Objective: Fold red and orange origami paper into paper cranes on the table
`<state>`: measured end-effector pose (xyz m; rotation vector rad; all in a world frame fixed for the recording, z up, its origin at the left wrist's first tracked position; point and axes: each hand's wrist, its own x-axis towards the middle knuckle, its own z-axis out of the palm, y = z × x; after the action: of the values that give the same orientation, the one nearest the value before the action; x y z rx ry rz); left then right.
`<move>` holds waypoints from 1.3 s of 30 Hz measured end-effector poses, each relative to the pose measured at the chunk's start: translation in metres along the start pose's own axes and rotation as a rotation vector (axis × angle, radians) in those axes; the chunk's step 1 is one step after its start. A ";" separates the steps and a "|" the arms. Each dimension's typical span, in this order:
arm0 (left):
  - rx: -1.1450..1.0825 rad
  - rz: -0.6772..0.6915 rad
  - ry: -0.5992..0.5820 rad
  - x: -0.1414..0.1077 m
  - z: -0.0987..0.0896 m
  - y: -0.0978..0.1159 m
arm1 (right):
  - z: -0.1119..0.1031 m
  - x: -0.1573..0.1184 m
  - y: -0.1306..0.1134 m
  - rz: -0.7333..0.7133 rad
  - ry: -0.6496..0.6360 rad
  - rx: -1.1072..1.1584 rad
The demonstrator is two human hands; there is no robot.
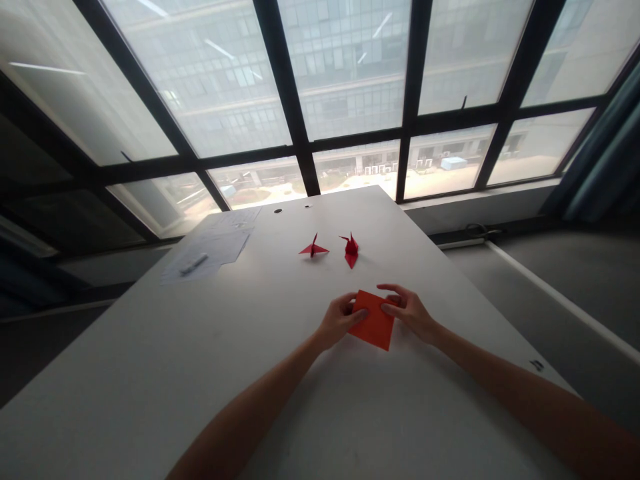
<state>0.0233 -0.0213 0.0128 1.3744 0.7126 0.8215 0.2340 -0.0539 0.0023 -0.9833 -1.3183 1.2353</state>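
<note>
A square of vivid orange-red origami paper [373, 328] is held between two bare hands above the near half of a white table [250, 380]. The square is flat and plain-faced with straight, crisp edges, and it sits tilted, one corner pointing down toward the wearer. Whether its lower corner touches the tabletop cannot be told.

The left hand [337, 322] pinches the square's left side, thumb lying flat on the front and fingers behind. The right hand [410, 312] grips the upper right edge, thumb on the front, index finger stretched out past the paper.

Just beyond the hands stand two folded paper cranes in a deeper red. The left crane [313, 251] spreads thin, pointed wings to both sides; the right crane [351, 248] is turned differently, with sharp tips rising and one point aimed at the wearer.

Farther left, white paper sheets [233, 241] overlap, carrying faint marks too blurred to read; a slim grey object [194, 265] rests on them. A small dark mark [537, 365] near the table's right edge is likewise illegible.
</note>
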 end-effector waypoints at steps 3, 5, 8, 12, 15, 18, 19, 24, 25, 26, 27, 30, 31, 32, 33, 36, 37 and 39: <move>-0.048 -0.101 -0.025 0.001 0.000 0.001 | 0.000 -0.001 0.000 0.029 0.011 0.013; -0.053 -0.131 0.033 0.003 -0.001 -0.001 | 0.002 -0.001 -0.001 0.022 0.029 -0.003; -0.062 -0.148 0.119 0.004 -0.002 -0.004 | 0.005 -0.003 -0.001 0.051 0.023 -0.011; -0.057 -0.138 0.136 0.004 -0.001 -0.004 | 0.007 -0.003 0.000 0.048 -0.015 -0.034; 0.006 -0.140 0.149 0.005 -0.002 -0.008 | 0.007 -0.003 0.002 0.046 -0.025 -0.068; 0.077 -0.126 0.168 0.008 -0.004 -0.015 | 0.008 -0.002 0.006 0.080 0.031 -0.108; 0.116 -0.110 0.177 0.009 -0.004 -0.016 | 0.008 -0.002 0.007 0.081 0.056 -0.129; 0.598 0.263 0.235 0.007 -0.001 -0.014 | 0.003 0.002 0.014 -0.045 0.165 -0.387; 0.720 0.355 0.182 0.005 0.000 -0.013 | 0.002 0.002 0.016 -0.065 0.184 -0.455; 0.825 0.416 0.100 0.002 0.002 -0.012 | 0.001 0.003 0.017 -0.081 0.201 -0.525; 0.919 0.451 0.016 0.000 0.004 -0.012 | 0.000 0.004 0.019 -0.094 0.221 -0.594; 1.149 0.427 -0.185 -0.006 0.009 -0.017 | -0.002 0.006 0.022 -0.099 0.247 -0.746; 1.206 0.400 -0.229 -0.007 0.010 -0.020 | -0.004 0.008 0.023 -0.087 0.242 -0.758; 1.253 0.375 -0.257 -0.007 0.010 -0.023 | -0.005 0.009 0.024 -0.072 0.234 -0.748; 1.289 0.356 -0.273 -0.007 0.009 -0.025 | -0.007 0.011 0.025 -0.061 0.231 -0.723; 1.337 0.331 -0.275 -0.006 0.007 -0.029 | -0.015 0.016 0.028 -0.053 0.292 -0.636; 1.341 0.327 -0.271 -0.005 0.007 -0.030 | -0.018 0.017 0.028 -0.051 0.326 -0.616; 1.342 0.316 -0.266 -0.004 0.006 -0.030 | -0.025 0.019 0.027 -0.054 0.393 -0.606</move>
<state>0.0285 -0.0287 -0.0171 2.7885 0.8703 0.2989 0.2537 -0.0286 -0.0228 -1.5126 -1.4086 0.5514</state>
